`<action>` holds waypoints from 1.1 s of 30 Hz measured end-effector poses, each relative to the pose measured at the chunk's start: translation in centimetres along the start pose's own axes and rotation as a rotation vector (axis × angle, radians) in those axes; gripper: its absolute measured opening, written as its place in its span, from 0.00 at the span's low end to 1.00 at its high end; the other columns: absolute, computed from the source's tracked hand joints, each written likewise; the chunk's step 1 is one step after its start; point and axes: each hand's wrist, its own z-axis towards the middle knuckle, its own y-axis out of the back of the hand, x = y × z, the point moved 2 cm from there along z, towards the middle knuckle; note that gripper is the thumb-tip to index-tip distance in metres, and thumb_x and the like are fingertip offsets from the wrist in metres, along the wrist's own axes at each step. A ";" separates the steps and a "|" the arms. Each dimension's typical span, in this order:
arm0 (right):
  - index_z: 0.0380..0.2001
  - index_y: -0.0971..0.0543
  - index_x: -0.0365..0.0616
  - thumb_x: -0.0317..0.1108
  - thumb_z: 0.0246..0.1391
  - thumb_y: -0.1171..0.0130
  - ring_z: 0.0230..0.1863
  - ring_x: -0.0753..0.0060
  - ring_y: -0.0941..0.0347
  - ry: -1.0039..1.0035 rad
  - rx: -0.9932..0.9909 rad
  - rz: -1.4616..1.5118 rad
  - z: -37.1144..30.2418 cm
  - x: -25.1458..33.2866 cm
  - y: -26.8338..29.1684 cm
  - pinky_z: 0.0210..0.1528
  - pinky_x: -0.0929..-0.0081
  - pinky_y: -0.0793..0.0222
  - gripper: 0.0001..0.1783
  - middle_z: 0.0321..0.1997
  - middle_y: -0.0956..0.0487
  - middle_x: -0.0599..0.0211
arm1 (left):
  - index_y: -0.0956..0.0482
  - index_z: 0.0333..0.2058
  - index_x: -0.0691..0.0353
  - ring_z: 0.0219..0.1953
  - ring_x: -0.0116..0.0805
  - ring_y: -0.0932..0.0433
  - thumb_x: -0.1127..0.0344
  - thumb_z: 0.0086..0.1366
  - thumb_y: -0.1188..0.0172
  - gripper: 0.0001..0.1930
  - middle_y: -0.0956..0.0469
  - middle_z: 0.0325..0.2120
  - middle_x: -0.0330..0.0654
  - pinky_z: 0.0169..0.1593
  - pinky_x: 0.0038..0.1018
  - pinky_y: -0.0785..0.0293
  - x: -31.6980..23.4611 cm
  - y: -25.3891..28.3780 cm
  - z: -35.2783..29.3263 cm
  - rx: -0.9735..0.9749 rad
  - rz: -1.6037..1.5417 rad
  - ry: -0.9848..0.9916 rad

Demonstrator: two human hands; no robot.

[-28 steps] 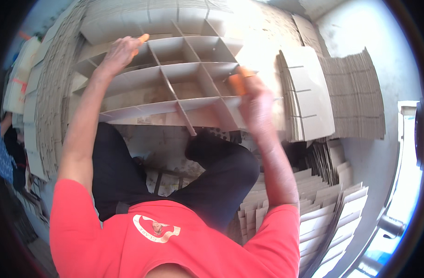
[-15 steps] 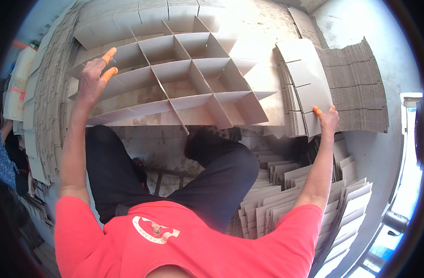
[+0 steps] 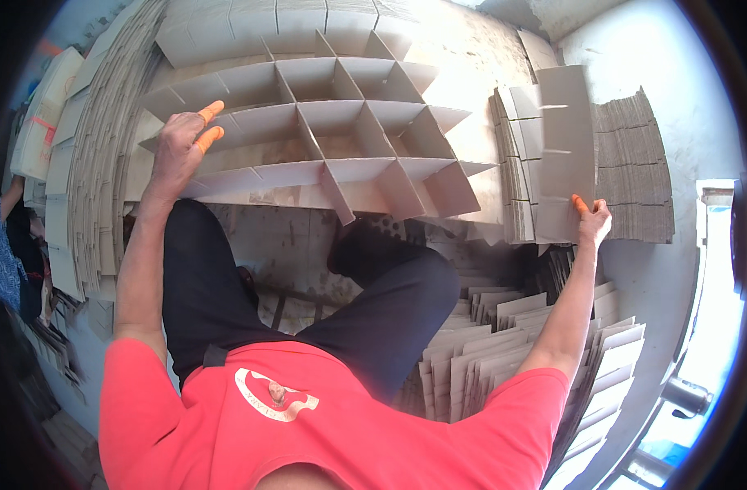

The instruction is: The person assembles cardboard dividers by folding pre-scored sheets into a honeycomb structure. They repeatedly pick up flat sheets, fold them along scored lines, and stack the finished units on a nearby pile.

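A cardboard divider grid (image 3: 332, 131) of interlocked slotted strips stands on the work surface before me. Over the left end of its middle long strip is my left hand (image 3: 180, 151), orange covers on thumb and forefinger. Those two fingers are stretched out and apart; whether they touch the strip I cannot tell. On the right, my right hand (image 3: 592, 220), also with an orange finger cover, pinches the near end of a slotted cardboard strip (image 3: 566, 135). That strip is tilted over a stack of similar strips (image 3: 520, 163).
More slotted cardboard is piled at the left (image 3: 104, 155), along the far edge (image 3: 283, 28) and at the far right (image 3: 633, 163). Upright bundles of cardboard pieces (image 3: 504, 351) stand below, right of my legs. Another person's patterned blue clothing (image 3: 2, 253) shows at far left.
My right hand has moved slightly right and lifted the strip, which now tilts away from the stack. My left hand keeps its pose near the grid.
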 end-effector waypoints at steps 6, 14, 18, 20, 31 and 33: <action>0.19 0.30 0.42 0.43 0.48 0.31 0.19 0.78 0.43 0.252 -0.448 0.230 -0.1 8.4 5.8 0.23 0.76 0.39 0.20 0.16 0.33 0.72 | 0.21 0.46 0.62 0.37 0.37 0.23 0.67 0.50 0.32 0.22 0.19 0.34 0.43 0.45 0.31 0.31 -1.2 1.5 -1.7 -0.056 -0.078 -0.043; 0.65 0.43 0.39 0.22 0.47 0.35 0.48 0.76 0.27 0.446 0.451 0.928 -12.0 30.8 9.0 0.51 0.77 0.30 0.43 0.50 0.23 0.60 | 0.22 0.45 0.63 0.34 0.40 0.25 0.60 0.47 0.31 0.25 0.22 0.27 0.42 0.45 0.33 0.34 -2.0 0.2 -5.2 0.107 -0.100 -0.066; 0.65 0.44 0.39 0.17 0.45 0.38 0.54 0.63 0.27 0.621 0.641 0.986 -17.4 37.3 7.3 0.55 0.72 0.31 0.44 0.56 0.28 0.50 | 0.20 0.38 0.59 0.33 0.41 0.24 0.65 0.52 0.36 0.13 0.22 0.25 0.42 0.41 0.36 0.31 -1.3 -1.3 -5.9 0.149 -0.111 0.026; 0.65 0.44 0.40 0.19 0.45 0.38 0.50 0.59 0.24 0.691 0.644 0.959 -19.4 40.1 6.7 0.51 0.71 0.29 0.43 0.53 0.26 0.45 | 0.19 0.34 0.60 0.30 0.41 0.25 0.67 0.51 0.35 0.10 0.24 0.21 0.42 0.36 0.35 0.31 -0.9 -1.8 -6.2 0.067 -0.089 0.011; 0.66 0.45 0.39 0.17 0.45 0.40 0.48 0.63 0.24 0.729 0.759 0.799 -20.3 45.0 6.4 0.51 0.72 0.31 0.43 0.48 0.22 0.52 | 0.19 0.31 0.62 0.29 0.49 0.24 0.67 0.53 0.38 0.08 0.24 0.21 0.47 0.35 0.40 0.30 -0.4 -2.2 -5.8 0.094 -0.049 -0.021; 0.66 0.45 0.39 0.16 0.45 0.41 0.52 0.69 0.26 0.727 0.796 0.813 -20.4 45.4 6.5 0.55 0.74 0.33 0.43 0.52 0.23 0.55 | 0.19 0.32 0.63 0.29 0.49 0.24 0.67 0.53 0.38 0.08 0.24 0.21 0.48 0.35 0.40 0.30 -0.2 -2.2 -5.8 0.104 -0.055 -0.010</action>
